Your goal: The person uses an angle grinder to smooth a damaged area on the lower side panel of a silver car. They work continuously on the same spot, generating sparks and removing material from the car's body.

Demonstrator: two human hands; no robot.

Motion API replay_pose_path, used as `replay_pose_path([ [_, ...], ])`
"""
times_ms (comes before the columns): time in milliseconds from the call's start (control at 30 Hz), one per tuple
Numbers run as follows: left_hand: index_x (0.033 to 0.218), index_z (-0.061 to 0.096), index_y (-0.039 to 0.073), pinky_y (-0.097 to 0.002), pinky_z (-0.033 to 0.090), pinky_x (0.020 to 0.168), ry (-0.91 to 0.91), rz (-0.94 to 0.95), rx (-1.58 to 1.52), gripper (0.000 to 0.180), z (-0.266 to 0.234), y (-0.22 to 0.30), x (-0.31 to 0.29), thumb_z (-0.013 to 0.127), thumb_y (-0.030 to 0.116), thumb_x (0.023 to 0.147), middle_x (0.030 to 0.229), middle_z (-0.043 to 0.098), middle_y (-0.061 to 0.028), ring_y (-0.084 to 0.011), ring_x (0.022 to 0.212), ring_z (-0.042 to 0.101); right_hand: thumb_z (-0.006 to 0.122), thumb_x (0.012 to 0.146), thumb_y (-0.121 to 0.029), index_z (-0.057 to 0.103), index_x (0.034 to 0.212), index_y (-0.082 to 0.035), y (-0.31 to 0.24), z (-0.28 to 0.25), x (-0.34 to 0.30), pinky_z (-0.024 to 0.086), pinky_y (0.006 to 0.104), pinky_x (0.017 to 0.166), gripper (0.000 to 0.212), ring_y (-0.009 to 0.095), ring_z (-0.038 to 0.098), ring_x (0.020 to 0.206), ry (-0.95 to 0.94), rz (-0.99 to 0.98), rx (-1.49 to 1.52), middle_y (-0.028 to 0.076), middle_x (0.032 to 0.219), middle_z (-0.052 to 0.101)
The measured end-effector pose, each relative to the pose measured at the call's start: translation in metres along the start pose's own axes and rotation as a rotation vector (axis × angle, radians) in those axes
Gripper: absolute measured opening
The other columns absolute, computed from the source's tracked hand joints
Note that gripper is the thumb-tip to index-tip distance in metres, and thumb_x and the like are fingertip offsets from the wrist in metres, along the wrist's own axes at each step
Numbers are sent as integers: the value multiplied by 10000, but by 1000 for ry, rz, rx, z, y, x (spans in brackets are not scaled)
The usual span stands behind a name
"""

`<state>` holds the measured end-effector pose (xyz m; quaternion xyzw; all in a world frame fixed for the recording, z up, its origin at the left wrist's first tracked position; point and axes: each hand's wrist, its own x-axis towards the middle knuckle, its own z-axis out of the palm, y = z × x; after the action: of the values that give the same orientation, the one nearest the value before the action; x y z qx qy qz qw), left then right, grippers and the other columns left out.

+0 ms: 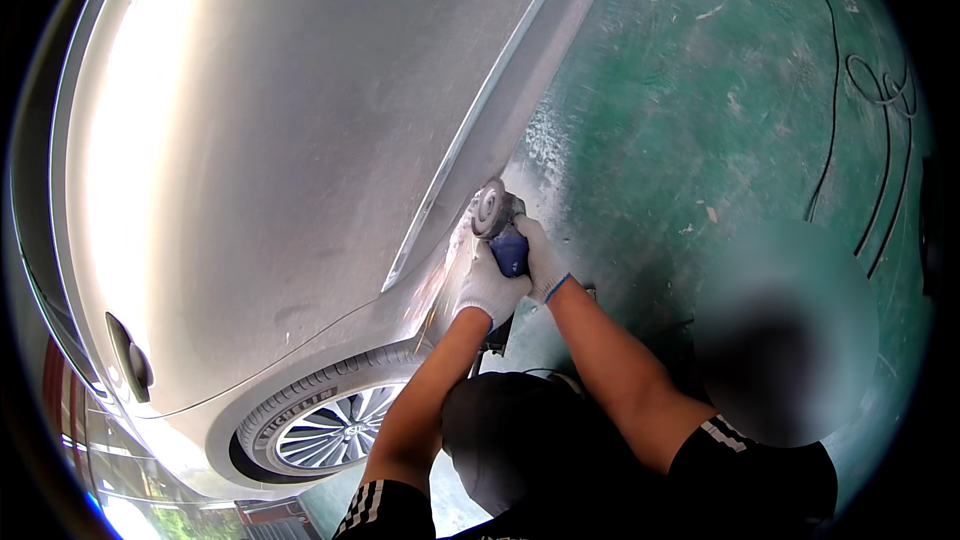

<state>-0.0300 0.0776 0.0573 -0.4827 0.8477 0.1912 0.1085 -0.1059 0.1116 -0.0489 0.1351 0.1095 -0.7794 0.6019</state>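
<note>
Both my hands wear white knit gloves and grip a blue angle grinder [510, 252]. My left hand [488, 288] holds the rear of its body. My right hand [541, 258] wraps it from the right side, closer to the head. The grinder's round grey disc [490, 208] is pressed against the lower edge of a silver car body panel [300, 160], just ahead of the wheel arch. The paint around the disc looks dull and scuffed.
A car wheel with an alloy rim [330, 430] sits below left of my hands, and a door handle [130, 360] is at the far left. The green floor [680, 120] carries pale dust near the sill and black cables [880, 140] at right. A blurred dark patch [780, 340] lies right of my arm.
</note>
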Motion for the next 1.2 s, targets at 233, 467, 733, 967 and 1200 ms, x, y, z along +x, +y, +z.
replay_pose_path([
  [233,1458,444,-50,-466,570,1010,-43,1,19,910,-4,-1,5,858,340,747,1249,712,-296,-432,1174,727,639,1027,-420,740,1183,-73,1,-5,7,624,375,818,395,203,750,852,-4,11,14,65,1024,771],
  [467,1465,445,-19,-471,571,1006,-49,-8,16,891,-4,2,5,845,342,755,1248,725,-284,-439,1164,730,639,1025,-454,736,1197,-89,1,-8,10,618,363,834,415,187,746,884,10,-4,0,59,1051,767],
  [733,1437,442,-46,-484,572,984,-39,19,37,884,-4,8,6,841,361,761,1193,728,-318,-457,1146,729,647,1026,-465,749,1173,-99,-4,-7,8,615,360,827,408,183,741,881,42,-18,-26,46,1045,766],
  [967,1418,455,-54,-486,572,976,6,29,31,873,-1,7,7,844,367,758,1181,731,-309,-463,1128,732,645,1027,-461,749,1177,-96,-6,-5,9,615,363,840,408,185,741,888,21,-15,-32,47,1043,766],
  [1200,1381,486,-45,-472,567,984,28,41,-23,834,-6,11,2,862,332,739,1194,720,-279,-440,1137,723,652,1023,-455,747,1166,-90,-7,2,3,612,368,859,404,193,741,898,2,-31,-32,52,1048,764],
])
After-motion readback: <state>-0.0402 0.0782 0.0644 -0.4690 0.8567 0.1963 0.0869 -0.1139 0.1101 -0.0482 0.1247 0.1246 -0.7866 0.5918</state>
